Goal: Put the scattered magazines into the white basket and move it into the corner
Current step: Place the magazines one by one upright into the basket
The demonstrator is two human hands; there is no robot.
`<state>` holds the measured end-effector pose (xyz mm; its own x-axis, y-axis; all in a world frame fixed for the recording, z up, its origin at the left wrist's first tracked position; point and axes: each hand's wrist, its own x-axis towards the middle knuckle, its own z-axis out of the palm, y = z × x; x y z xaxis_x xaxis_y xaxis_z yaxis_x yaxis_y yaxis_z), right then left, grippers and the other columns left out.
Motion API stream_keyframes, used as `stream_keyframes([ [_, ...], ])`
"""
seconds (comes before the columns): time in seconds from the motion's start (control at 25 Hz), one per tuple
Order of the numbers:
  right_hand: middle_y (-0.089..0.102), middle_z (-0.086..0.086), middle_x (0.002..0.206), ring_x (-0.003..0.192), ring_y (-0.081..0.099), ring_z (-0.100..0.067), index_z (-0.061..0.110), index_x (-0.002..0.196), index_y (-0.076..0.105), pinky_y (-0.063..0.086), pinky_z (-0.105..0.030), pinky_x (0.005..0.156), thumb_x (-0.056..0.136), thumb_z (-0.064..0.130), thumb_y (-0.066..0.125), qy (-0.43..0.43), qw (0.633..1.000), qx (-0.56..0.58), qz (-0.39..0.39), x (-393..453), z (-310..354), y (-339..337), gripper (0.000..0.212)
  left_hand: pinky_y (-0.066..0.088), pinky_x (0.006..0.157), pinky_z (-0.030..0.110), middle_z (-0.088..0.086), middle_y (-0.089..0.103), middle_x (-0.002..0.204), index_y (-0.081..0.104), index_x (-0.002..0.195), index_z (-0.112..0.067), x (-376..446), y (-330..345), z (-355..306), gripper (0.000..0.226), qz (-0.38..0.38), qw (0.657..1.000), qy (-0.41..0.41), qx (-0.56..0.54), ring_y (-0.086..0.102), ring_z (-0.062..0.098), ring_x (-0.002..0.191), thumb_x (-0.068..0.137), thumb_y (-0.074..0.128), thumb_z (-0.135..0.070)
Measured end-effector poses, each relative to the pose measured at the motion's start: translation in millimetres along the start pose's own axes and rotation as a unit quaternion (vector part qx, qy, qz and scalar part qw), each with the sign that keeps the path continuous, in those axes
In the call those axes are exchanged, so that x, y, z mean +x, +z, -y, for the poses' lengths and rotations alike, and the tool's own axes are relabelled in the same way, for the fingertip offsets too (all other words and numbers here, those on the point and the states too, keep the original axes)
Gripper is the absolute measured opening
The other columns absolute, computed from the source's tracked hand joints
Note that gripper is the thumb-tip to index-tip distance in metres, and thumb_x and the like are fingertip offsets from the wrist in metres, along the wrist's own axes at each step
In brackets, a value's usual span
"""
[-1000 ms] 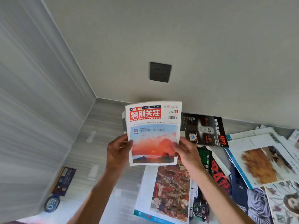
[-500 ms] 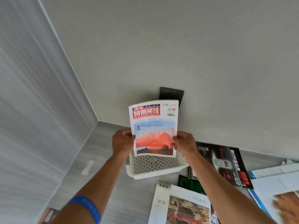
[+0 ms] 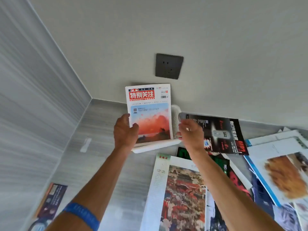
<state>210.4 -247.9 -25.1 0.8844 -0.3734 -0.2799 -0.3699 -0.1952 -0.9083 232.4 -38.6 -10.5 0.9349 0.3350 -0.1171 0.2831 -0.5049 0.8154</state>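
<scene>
Right hand [image 3: 190, 132] released, left hand [image 3: 125, 130] upright, gripping magazine [image 3: 150, 112] in white basket [image 3: 155, 146]

This looks like a room in a home or small office, seen at floor level where two walls meet. A plain off-white painted wall [image 3: 216, 39] fills the upper right of the frame and carries a dark grey square wall socket [image 3: 169, 66] at upper centre, while grey wood-grain panelling [image 3: 33, 105] covers the left side. Glossy printed magazines [image 3: 183, 194] lie scattered over the grey streaked floor [image 3: 103, 130] at lower right.
</scene>
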Motion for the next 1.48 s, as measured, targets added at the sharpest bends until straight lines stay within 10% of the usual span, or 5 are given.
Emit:
stream_keyframes([
  [0.28, 0.028, -0.003, 0.159, 0.139, 0.038, -0.021, 0.016, 0.122, 0.051, 0.044, -0.046, 0.106, 0.087, 0.041, 0.069, 0.071, 0.952, -0.297, 0.035, -160.6, -133.1, -78.2, 0.046, 0.045, 0.097, 0.028, 0.002, 0.053, 0.136, 0.056, 0.125, -0.029, -211.6, 46.1, 79.0, 0.041, 0.269, 0.949, 0.004, 0.165, 0.052, 0.019, 0.118, 0.084, 0.061, -0.022],
  [0.48, 0.074, 0.009, 0.107, 0.097, 0.068, -0.018, 0.042, 0.118, 0.054, 0.056, -0.039, 0.077, 0.072, 0.003, 0.079, 0.207, 0.978, 0.029, 0.004, -157.4, -119.6, -84.1, 0.065, 0.041, 0.092, 0.028, -0.007, 0.033, 0.144, 0.036, 0.140, -0.038, -235.0, 56.8, 82.1, 0.063, 0.264, 0.938, 0.037, 0.220, 0.034, 0.015, 0.125, 0.082, 0.058, -0.046],
  [0.64, 0.078, -0.006, 0.098, 0.095, 0.072, -0.025, 0.019, 0.107, 0.074, 0.055, -0.034, 0.076, 0.086, 0.052, 0.062, 0.224, 0.945, 0.140, 0.192, -166.2, -87.6, -70.3, 0.041, 0.052, 0.088, 0.025, -0.014, 0.070, 0.112, 0.062, 0.113, -0.034, -217.0, 36.2, 51.4, 0.035, 0.412, 0.906, 0.004, -0.098, 0.067, 0.014, 0.105, 0.080, 0.074, -0.041],
  [1.08, 0.059, -0.006, 0.069, 0.054, 0.049, -0.017, 0.009, 0.104, 0.067, 0.038, -0.025, 0.045, 0.076, 0.024, 0.078, 0.077, 0.939, 0.123, 0.312, -89.2, -18.6, -86.0, 0.034, 0.060, 0.083, 0.038, 0.010, 0.076, 0.107, 0.077, 0.101, -0.015, -127.8, -71.1, -6.2, 0.030, 0.210, 0.918, -0.025, -0.336, 0.070, 0.033, 0.105, 0.072, 0.083, -0.013],
  [1.48, 0.072, -0.009, 0.084, 0.072, 0.069, -0.021, 0.013, 0.111, 0.070, 0.060, -0.028, 0.067, 0.094, 0.007, 0.061, -0.003, 0.997, 0.015, 0.082, 54.1, 71.6, -3.1, 0.020, 0.053, 0.071, 0.014, 0.001, 0.067, 0.125, 0.059, 0.102, -0.027, 40.8, -27.7, -50.3, 0.043, 0.027, 0.991, 0.000, -0.131, 0.061, 0.020, 0.117, 0.086, 0.043, 0.010],
])
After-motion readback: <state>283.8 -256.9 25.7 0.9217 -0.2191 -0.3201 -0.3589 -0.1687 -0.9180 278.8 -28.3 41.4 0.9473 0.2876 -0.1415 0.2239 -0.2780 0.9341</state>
